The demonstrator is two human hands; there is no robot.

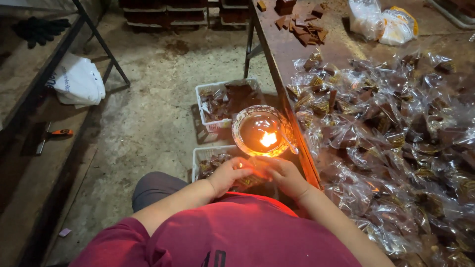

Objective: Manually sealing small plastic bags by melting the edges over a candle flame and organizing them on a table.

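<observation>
Packet (253, 179) of clear plastic with a brown piece inside is being pinched between both hands, just below the flame. Left hand (228, 174) is being kept curled on the packet's near side, right hand (283, 174) closed on its far side (fingertips almost meeting). Beneath them, a white basket (200, 157) of wrapped pieces is being partly covered. Just beyond, a small flame (268, 139) is burning in a glass bowl (238, 129). Further out, a second basket (205, 99) is sitting on the floor, and wrapped packets (386, 148) are being heaped along the table (287, 54).
</observation>
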